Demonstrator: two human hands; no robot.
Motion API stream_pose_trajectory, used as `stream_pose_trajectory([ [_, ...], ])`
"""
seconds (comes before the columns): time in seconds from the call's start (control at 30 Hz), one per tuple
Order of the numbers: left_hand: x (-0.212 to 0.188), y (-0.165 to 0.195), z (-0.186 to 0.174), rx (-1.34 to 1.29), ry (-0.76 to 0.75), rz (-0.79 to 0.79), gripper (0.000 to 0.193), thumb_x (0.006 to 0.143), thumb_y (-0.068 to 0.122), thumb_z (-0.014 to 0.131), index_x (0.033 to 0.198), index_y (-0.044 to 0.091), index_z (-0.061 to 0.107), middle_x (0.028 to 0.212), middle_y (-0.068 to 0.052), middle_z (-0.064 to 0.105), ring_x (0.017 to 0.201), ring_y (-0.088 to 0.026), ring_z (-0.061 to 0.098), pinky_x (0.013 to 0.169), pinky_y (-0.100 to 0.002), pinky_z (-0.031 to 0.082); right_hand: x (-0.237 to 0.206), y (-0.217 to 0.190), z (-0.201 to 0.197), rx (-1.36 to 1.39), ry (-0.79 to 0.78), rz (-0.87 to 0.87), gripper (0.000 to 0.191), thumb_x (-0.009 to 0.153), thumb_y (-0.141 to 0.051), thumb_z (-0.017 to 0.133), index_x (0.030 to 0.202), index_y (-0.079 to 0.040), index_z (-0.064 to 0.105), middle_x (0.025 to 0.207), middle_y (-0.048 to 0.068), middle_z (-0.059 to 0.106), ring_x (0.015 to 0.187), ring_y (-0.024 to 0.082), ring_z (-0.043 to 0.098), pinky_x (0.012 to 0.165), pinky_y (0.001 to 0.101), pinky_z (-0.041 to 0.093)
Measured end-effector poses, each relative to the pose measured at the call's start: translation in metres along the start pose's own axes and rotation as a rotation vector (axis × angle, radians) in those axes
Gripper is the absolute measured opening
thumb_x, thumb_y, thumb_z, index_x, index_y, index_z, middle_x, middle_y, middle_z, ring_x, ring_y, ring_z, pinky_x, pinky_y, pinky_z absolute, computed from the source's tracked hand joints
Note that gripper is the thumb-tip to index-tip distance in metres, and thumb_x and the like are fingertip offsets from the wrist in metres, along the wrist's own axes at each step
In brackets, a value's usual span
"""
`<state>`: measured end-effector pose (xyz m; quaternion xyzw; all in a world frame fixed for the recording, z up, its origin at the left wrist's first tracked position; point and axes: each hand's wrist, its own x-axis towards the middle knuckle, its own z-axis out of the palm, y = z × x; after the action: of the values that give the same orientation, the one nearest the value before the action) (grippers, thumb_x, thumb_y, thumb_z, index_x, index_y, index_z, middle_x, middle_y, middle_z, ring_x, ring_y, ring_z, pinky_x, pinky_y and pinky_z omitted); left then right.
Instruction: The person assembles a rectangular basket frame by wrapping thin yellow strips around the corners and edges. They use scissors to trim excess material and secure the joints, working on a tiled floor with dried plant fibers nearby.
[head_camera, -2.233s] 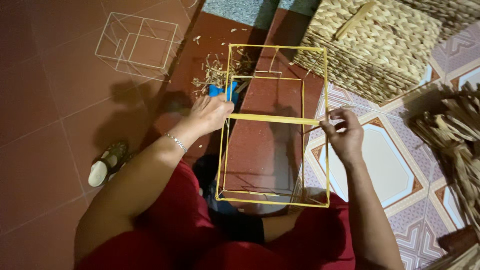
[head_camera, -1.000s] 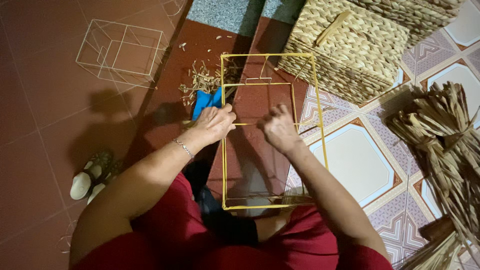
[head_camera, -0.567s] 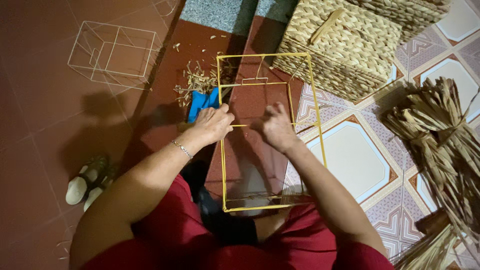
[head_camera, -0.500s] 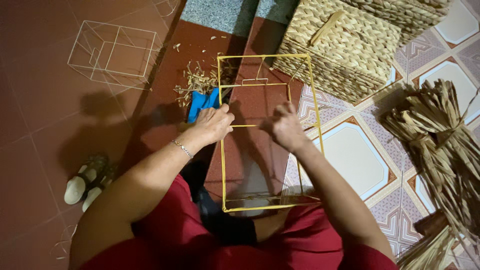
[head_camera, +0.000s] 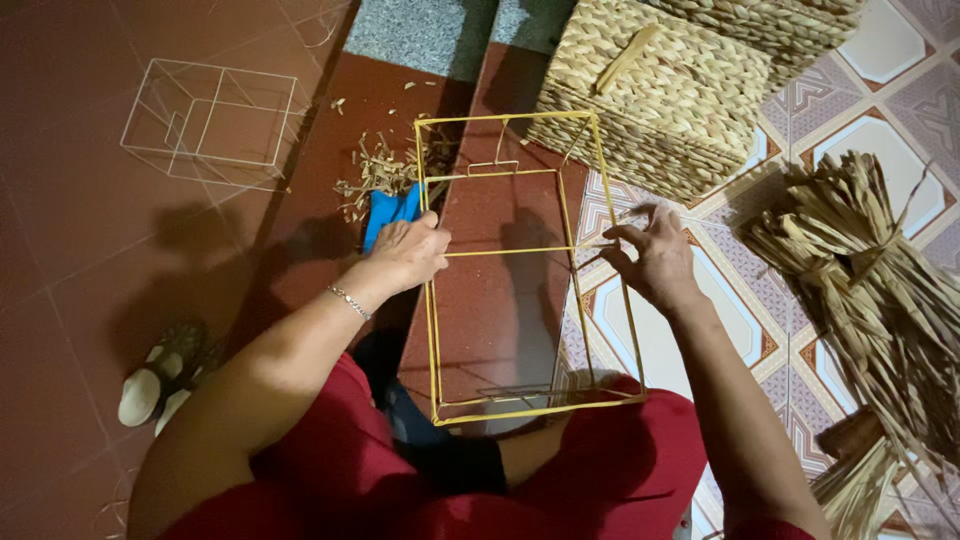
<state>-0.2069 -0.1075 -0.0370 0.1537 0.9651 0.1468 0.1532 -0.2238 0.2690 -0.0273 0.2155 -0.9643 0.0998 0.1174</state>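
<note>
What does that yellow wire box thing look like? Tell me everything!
The yellow wire frame is an open, box-shaped skeleton of thin rods, with nothing woven on it. A pale strand crosses its middle. It stands tilted against the person's red-clad lap, its far end over the reddish floor. The left hand grips its left rod; the right hand pinches the strand at its right side.

White wire frame (head_camera: 212, 124) on red tiles; woven baskets (head_camera: 660, 85); dried straw bundle (head_camera: 865, 260); sandal (head_camera: 160, 372) beside.
</note>
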Motion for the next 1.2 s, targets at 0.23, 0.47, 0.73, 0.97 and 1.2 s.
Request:
stream_pose_trajectory([
  [0.23,-0.007,0.002,-0.009,-0.049,-0.019,-0.003,0.015,0.087,0.022,0.067,0.087,0.008,0.071,0.110,-0.013,0.060,0.097,-0.038,0.065,0.085,-0.051,0.051,-0.001,0.011,0.021,0.137,-0.035,-0.004,0.016,0.085,-0.015,0.071,0.098,-0.019,0.078,0.084,0.010,0.074,0.071,0.032,0.072,0.067,0.0433,0.059],
  [0.47,0.004,-0.003,0.010,0.037,0.000,0.030,0.013,0.086,0.012,0.065,0.093,0.011,0.076,0.116,-0.013,0.061,0.098,-0.038,0.066,0.087,-0.050,0.053,0.014,0.001,0.038,-0.256,-0.262,0.040,0.014,0.097,-0.011,0.056,0.092,-0.010,0.069,0.071,0.015,0.070,0.064,0.033,0.070,0.062,0.0456,0.056],
  [0.73,0.001,-0.004,0.005,0.003,-0.038,0.013,0.015,0.089,0.022,0.071,0.089,0.008,0.076,0.116,-0.012,0.060,0.099,-0.037,0.066,0.087,-0.050,0.053,0.008,0.021,0.014,0.150,-0.201,0.194,0.045,0.086,-0.042,0.076,0.121,-0.015,0.066,0.072,0.014,0.073,0.065,0.036,0.070,0.061,0.0482,0.054],
  [0.97,-0.001,0.003,-0.001,-0.053,-0.068,-0.014,0.017,0.090,0.024,0.072,0.088,0.008,0.076,0.109,-0.011,0.061,0.094,-0.033,0.068,0.087,-0.048,0.054,0.014,0.020,0.043,0.019,0.005,0.237,0.022,0.092,-0.035,0.070,0.088,-0.014,0.077,0.067,0.013,0.070,0.061,0.035,0.069,0.065,0.0487,0.055],
  [1.2,0.008,0.000,0.004,-0.015,-0.119,0.007,0.015,0.090,0.024,0.071,0.088,0.010,0.075,0.109,-0.011,0.061,0.093,-0.034,0.068,0.084,-0.049,0.055,0.039,0.022,0.053,-0.127,0.003,0.260,0.031,0.093,-0.039,0.072,0.076,-0.014,0.075,0.063,0.016,0.067,0.061,0.038,0.067,0.061,0.0518,0.052],
])
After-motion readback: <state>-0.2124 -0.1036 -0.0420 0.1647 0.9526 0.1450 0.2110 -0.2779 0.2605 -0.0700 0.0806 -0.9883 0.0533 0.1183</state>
